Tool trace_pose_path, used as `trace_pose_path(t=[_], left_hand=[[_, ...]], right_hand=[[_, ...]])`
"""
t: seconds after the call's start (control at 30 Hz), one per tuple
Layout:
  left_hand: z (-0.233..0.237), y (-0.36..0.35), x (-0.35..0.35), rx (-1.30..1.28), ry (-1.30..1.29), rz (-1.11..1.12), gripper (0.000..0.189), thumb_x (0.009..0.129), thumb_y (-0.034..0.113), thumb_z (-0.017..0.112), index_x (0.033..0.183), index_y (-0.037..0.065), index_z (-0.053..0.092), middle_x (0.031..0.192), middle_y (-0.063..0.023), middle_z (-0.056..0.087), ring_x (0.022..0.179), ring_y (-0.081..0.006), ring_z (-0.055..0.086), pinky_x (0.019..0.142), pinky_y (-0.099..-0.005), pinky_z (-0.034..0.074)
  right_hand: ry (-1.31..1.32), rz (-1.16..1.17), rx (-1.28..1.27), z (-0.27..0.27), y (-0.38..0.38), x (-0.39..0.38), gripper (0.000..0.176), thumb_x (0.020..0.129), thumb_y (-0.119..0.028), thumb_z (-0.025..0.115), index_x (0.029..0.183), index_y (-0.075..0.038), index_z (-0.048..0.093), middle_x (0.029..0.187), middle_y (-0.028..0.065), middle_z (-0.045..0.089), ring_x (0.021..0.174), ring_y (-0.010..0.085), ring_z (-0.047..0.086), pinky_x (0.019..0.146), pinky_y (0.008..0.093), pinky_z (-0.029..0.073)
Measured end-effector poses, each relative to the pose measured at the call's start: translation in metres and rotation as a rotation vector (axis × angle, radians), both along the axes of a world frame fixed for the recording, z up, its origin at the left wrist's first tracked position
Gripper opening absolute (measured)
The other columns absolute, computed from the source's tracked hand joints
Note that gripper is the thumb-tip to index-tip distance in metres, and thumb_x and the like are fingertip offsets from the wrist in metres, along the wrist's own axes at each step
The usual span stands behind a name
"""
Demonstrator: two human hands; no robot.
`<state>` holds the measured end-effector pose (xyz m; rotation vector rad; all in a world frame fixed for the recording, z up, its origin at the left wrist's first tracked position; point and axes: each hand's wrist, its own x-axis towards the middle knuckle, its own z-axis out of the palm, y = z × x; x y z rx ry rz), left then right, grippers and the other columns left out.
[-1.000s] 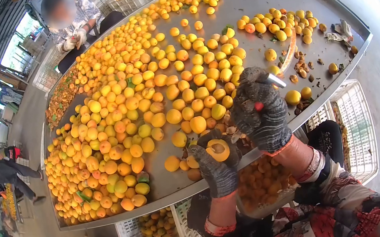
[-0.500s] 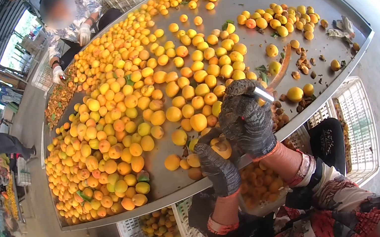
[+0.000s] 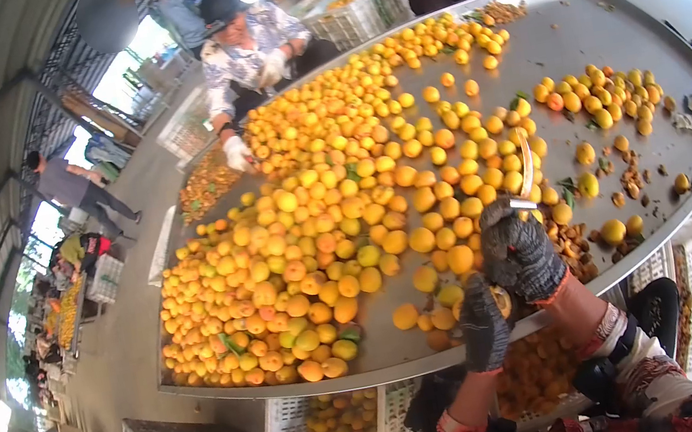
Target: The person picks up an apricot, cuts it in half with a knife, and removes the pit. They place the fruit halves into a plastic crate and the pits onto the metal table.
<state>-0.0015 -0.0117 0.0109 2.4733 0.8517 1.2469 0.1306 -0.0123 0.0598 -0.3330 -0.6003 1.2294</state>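
Observation:
My right hand [image 3: 521, 252], in a dark grey knit glove, is closed round a thin curved knife [image 3: 527, 167] whose pale blade points up and away. Close beside it, my left hand [image 3: 485, 326], gloved alike, is closed on an apricot [image 3: 502, 301], mostly hidden between the two hands. Both hands are over the near edge of a metal sorting table [image 3: 369, 354]. Loose yellow-orange apricots [image 3: 460, 259] lie just beyond my fingers. Brown pits and scraps [image 3: 572, 244] are right of my right hand.
A large apricot heap [image 3: 297, 252] covers the table's left and middle; a smaller group [image 3: 600, 95] lies far right. White crates [image 3: 345, 427] with apricots stand below the near edge. Across the table, a person in white gloves [image 3: 239, 153] reaches into the fruit.
My view has swung left and up, so table and hands appear further right. The knife blade now points more upright. The co-worker's gloved hand reaches into the heap.

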Motion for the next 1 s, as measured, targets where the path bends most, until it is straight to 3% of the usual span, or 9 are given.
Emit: trace_pose_path(t=[0.03,0.1,0.17,0.23,0.3,0.5,0.6,0.83,1.0], left_hand=[[-0.015,0.005,0.0,-0.072,0.031,-0.043,0.06,0.069,0.0,0.06,0.123,-0.009,0.034,0.1,-0.0252,0.053,0.082,-0.0376,0.054,0.072,-0.0438,0.044],[-0.005,0.002,0.002,-0.491,0.071,-0.053,0.065,0.066,0.004,0.064,0.122,-0.007,0.035,0.099,-0.0244,0.053,0.084,-0.0381,0.054,0.073,-0.0427,0.044],[-0.013,0.003,0.004,-0.457,0.11,-0.046,0.067,0.064,0.007,0.066,0.121,-0.006,0.035,0.099,-0.0238,0.053,0.086,-0.0383,0.053,0.074,-0.0418,0.043],[-0.002,0.008,0.004,-0.426,0.146,-0.038,0.068,0.062,0.009,0.068,0.12,-0.004,0.036,0.099,-0.0232,0.053,0.088,-0.0384,0.052,0.075,-0.0409,0.043],[0.034,0.009,0.002,-1.04,0.096,-0.148,0.065,0.061,0.012,0.069,0.116,-0.002,0.037,0.1,-0.022,0.052,0.093,-0.0377,0.051,0.078,-0.0395,0.042],[-0.036,0.019,0.015,-0.976,0.007,-0.363,0.061,0.068,0.018,0.065,0.12,0.002,0.036,0.108,-0.0181,0.051,0.097,-0.0321,0.051,0.081,-0.0359,0.042],[-0.056,0.019,0.03,-1.069,-0.248,-0.479,0.04,0.09,0.032,0.044,0.114,0.001,0.048,0.099,-0.0031,0.056,0.087,-0.0084,0.05,0.075,-0.0236,0.044],[-0.055,-0.005,0.044,-1.223,-0.756,-0.482,0.035,0.09,0.034,0.045,0.111,0.005,0.046,0.095,-0.0037,0.048,0.089,-0.0105,0.047,0.073,-0.0238,0.046],[-0.038,-0.004,0.038,-1.372,-0.833,-0.459,0.041,0.087,0.024,0.053,0.119,0.004,0.04,0.098,-0.0074,0.049,0.095,-0.0172,0.049,0.079,-0.0291,0.046]], right_hand=[[-0.658,-0.327,-0.243,-0.019,-0.003,0.004,0.03,0.087,-0.03,0.049,0.105,-0.006,0.048,0.089,0.0041,0.051,0.082,0.0136,0.05,0.068,0.0295,0.045],[0.034,0.125,-0.022,-0.035,-0.001,0.01,0.039,0.086,-0.035,0.049,0.108,-0.003,0.046,0.095,0.0087,0.052,0.09,0.0181,0.051,0.078,0.0332,0.046],[-0.158,-0.077,-0.222,0.017,-0.007,-0.01,0.03,0.071,-0.021,0.069,0.089,-0.002,0.053,0.073,0.0026,0.054,0.059,0.0102,0.051,0.047,0.022,0.04],[-0.671,-0.45,-0.161,-0.031,-0.005,-0.004,0.023,0.072,-0.015,0.067,0.087,-0.002,0.056,0.078,0.0043,0.057,0.068,0.0129,0.055,0.06,0.0247,0.047],[-0.972,-0.374,-0.167,0.0,-0.017,-0.005,0.022,0.072,-0.014,0.067,0.087,-0.002,0.056,0.082,0.0048,0.059,0.072,0.0138,0.056,0.065,0.0268,0.048],[-1.223,-0.463,-0.066,0.034,-0.03,-0.017,0.021,0.062,-0.008,0.067,0.082,-0.007,0.06,0.076,0.0063,0.06,0.07,0.0196,0.059,0.065,0.0301,0.048],[-1.718,-0.774,-0.033,-0.033,-0.034,0.01,0.028,0.069,-0.017,0.065,0.095,-0.01,0.057,0.09,0.006,0.058,0.084,0.0181,0.056,0.072,0.0281,0.046],[-0.347,-0.53,-0.044,0.013,-0.03,-0.005,0.032,0.082,-0.025,0.061,0.105,-0.006,0.047,0.091,0.0014,0.05,0.082,0.0101,0.049,0.073,0.0219,0.041],[-0.068,-0.4,0.018,0.011,-0.021,-0.004,0.029,0.078,-0.022,0.064,0.098,-0.008,0.049,0.077,-0.0043,0.048,0.066,0.007,0.048,0.054,0.0192,0.041]])
